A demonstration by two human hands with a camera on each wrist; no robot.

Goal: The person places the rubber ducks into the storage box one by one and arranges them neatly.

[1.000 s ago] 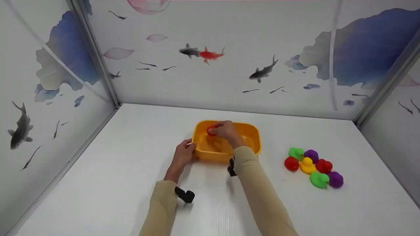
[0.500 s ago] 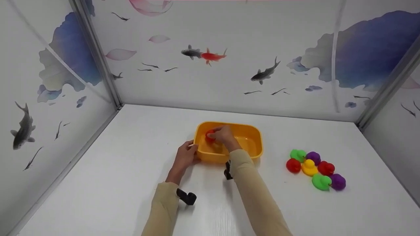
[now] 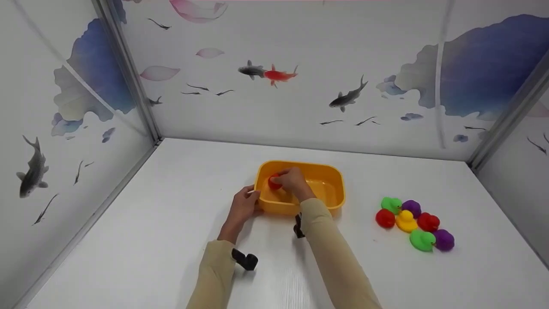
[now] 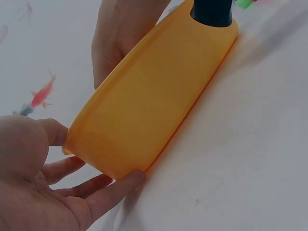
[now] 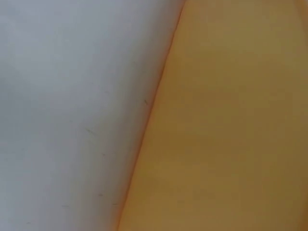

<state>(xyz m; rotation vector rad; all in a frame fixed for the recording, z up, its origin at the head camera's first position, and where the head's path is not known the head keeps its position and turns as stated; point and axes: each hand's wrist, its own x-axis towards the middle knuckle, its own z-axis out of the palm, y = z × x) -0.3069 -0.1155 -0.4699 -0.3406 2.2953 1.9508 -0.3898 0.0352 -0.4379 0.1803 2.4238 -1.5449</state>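
A yellow-orange plastic basin (image 3: 326, 206) stands upright on the white table. My left hand (image 3: 243, 205) touches its left end from outside. In the left wrist view, the thumb of that hand (image 4: 38, 183) meets the rim while fairly straight fingers lie against the outer wall. My right hand (image 3: 294, 182) reaches down inside the basin and pinches a red toy duck (image 3: 274, 182) near the left end; fingers cover much of it. The right wrist view shows only the basin wall (image 5: 221, 125) and tabletop, without the hand.
Right of the basin lies a cluster of toy ducks: green ones (image 3: 422, 240), purple ones (image 3: 444, 240), red ones (image 3: 385, 218) and a yellow one (image 3: 406, 221). White walls (image 3: 257, 116) printed with fish enclose the table at the back and sides.
My right hand has lowered the red toy duck from near the far rim further into the basin. My left hand keeps its place at the basin's end. The head view has shifted slightly.
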